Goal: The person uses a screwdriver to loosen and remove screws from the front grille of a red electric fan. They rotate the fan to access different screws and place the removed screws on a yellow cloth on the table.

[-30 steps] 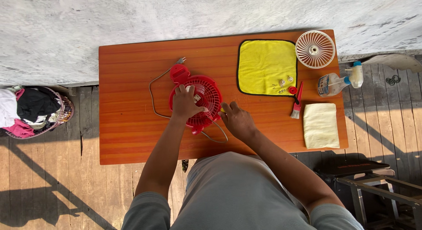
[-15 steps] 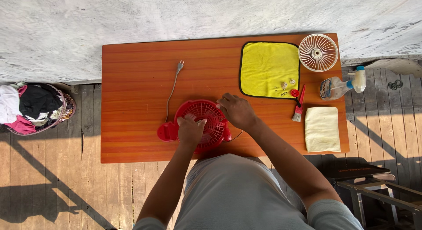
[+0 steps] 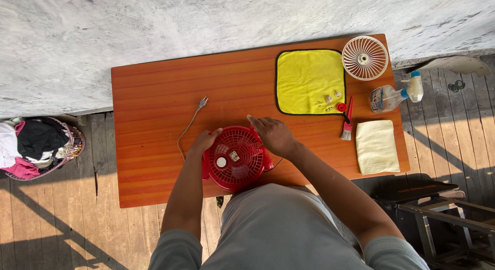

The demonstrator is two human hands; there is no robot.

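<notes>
A small red fan body [image 3: 234, 159] lies flat on the orange wooden table [image 3: 154, 105], close to the near edge, its grille face up. My left hand [image 3: 204, 141] grips its upper left rim. My right hand [image 3: 271, 135] rests on its upper right rim, fingers spread toward the far side. The fan's grey cord runs left and away to a plug [image 3: 202, 102] lying on the table.
A yellow cloth [image 3: 309, 80] with small screws [image 3: 330, 101] lies at the far right. Beside it are a white fan grille [image 3: 365, 57], a spray bottle [image 3: 394, 96], a red brush [image 3: 347, 124] and a pale folded cloth [image 3: 377, 146]. A laundry basket [image 3: 38, 146] stands left.
The fan was turned and brought toward the near edge, now lying flat. The cord straightened out to the left. Both hands moved with it and stay on its rim.
</notes>
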